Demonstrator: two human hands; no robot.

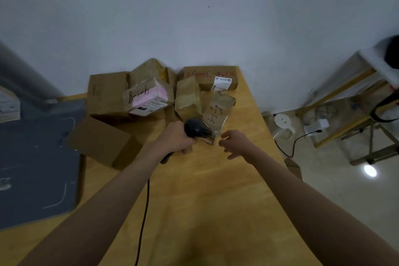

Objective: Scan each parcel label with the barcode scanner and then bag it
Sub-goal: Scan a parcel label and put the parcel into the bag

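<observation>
My left hand [176, 139] grips the handle of a black barcode scanner [197, 128], whose head points toward a small taped parcel [217, 112] with handwriting on it. My right hand [236, 143] hovers just right of that parcel with fingers loosely spread, holding nothing. Several cardboard parcels are piled at the far end of the wooden table [205, 201]: a pink-sided box [148, 97] with a white label, a flat box [212, 77] bearing a white label, and a plain box [101, 142] at the left. The scanner's black cable [144, 211] trails toward me.
A grey sheet, possibly a bag, [36, 162] lies on the table's left side. To the right, off the table, are a yellow-framed stand [345, 119], a white power adapter [316, 125] with a black cord, and the pale floor. A plain wall stands behind the parcels.
</observation>
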